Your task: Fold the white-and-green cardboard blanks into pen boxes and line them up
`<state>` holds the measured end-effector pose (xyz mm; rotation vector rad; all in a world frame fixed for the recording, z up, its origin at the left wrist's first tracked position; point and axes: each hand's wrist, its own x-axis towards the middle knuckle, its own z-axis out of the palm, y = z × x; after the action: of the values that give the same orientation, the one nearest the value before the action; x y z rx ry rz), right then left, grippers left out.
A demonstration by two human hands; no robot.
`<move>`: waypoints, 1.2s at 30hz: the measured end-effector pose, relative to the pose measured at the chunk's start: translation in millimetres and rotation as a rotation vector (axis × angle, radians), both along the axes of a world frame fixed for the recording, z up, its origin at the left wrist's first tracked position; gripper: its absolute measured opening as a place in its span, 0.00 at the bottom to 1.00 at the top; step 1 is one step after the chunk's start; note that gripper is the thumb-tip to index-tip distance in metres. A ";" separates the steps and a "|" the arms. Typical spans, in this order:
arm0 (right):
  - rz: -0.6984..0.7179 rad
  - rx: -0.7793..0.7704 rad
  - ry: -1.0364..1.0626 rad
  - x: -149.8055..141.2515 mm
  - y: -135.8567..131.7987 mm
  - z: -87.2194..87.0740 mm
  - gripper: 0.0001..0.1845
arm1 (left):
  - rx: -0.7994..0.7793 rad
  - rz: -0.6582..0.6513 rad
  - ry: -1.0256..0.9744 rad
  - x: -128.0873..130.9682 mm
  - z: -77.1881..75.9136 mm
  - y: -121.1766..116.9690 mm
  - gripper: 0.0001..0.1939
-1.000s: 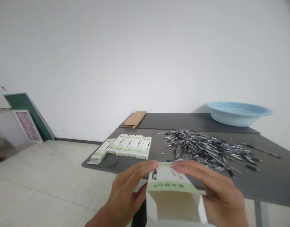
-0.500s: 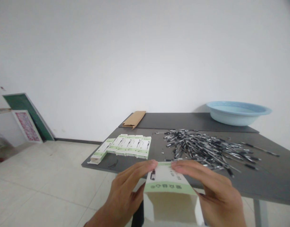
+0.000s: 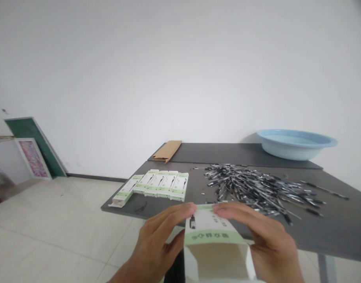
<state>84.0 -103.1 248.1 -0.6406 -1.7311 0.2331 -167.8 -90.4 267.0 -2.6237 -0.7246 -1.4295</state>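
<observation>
Close in front of me is a white and green pen box (image 3: 211, 230), a small carton with a pen printed on its top face. Its near end is open towards me, and the part of the inside that shows has nothing in it. My left hand (image 3: 159, 237) grips the box along its left side, fingertips on the far part of the top. On the opposite side my right hand (image 3: 264, 236) holds it the same way. The box's far end lies beyond my fingers, against the near edge of the table in view.
Several matching boxes (image 3: 158, 184) lie in a row on the dark table (image 3: 198, 151), left side. A big heap of pens (image 3: 251, 186) spreads over the right. Behind are a brown paper bag (image 3: 167, 151) and a blue basin (image 3: 295, 147). A green board (image 3: 40, 143) leans at far left.
Both hands keep the same hold on the box. The view shifts only slightly, and the box moves a little within it; nothing on the table changes.
</observation>
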 end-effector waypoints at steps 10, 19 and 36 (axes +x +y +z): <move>-0.032 -0.107 0.037 -4.1 -6.8 -1.0 0.14 | -0.018 0.003 -0.038 1.1 0.4 -2.2 0.14; -0.012 -0.082 0.044 -8.8 -11.2 3.5 0.12 | -0.075 -0.008 -0.030 -4.3 2.2 -11.2 0.13; -0.006 -0.024 -0.027 -12.4 -18.5 12.8 0.12 | -0.122 -0.046 -0.099 -10.7 -0.4 -20.6 0.15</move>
<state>71.6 -121.6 260.9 -0.6687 -1.7544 0.2421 -178.5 -111.0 266.6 -2.6922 -0.7916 -1.5865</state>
